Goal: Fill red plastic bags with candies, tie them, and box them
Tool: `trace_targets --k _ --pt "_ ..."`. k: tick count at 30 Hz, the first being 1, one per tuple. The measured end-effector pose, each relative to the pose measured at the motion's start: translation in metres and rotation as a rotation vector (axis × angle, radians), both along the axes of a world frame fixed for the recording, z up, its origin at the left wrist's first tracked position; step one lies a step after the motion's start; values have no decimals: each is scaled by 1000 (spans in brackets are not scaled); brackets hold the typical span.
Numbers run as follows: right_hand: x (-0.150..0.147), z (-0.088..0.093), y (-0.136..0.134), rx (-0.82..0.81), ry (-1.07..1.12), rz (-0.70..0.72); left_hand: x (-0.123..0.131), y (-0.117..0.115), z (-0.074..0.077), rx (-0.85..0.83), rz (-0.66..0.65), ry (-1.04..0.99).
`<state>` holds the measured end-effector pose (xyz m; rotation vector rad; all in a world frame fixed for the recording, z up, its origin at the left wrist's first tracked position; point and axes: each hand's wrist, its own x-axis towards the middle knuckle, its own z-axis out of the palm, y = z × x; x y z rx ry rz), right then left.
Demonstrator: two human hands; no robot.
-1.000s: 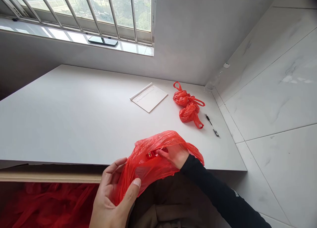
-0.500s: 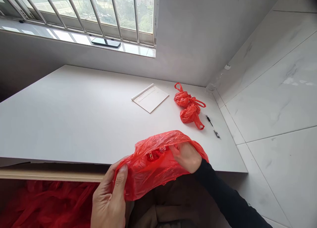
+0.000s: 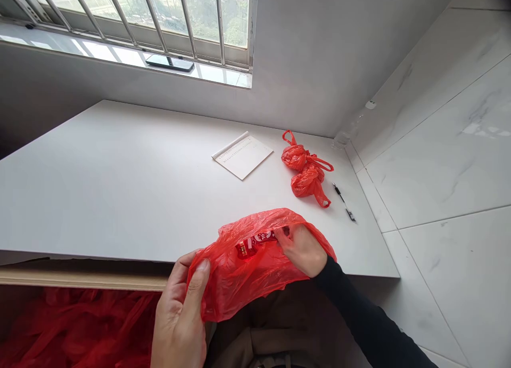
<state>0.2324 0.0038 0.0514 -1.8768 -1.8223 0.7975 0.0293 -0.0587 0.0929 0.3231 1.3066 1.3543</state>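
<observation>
Desk: near edge behind bag | open red bag: mouth turned into view | left hand: fingers clamped on bag's side, apparently keeping mouth spread; right hand: inside mouth; cannot tell whether fingers grip | red packet: in bag, beside right fingers

Daylight enters by the window (with glare on the sill).

R hand bare, w/ snug blk long slv to wrist. L hand bare too, thumbnail short. Dk brn garment, w/ seam or fold, near ctr.
</observation>
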Motion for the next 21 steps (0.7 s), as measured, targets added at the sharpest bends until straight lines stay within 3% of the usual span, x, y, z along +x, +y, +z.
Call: trace_targets --k 5,11,15,21 --pt "-5 -5 -3 29 -174 10 0 -1 0 4 -24 -26" --pt "-41 -15 -8 -32 -375 298 5 0 -1 -29 -24 -1" --pt "-54 -25 -6 -100 -430 288 3 -2 -4 -45 -43 1" --pt "-40 -28 -2 -121 -366 304 1 -3 -3 -15 -27 -16"
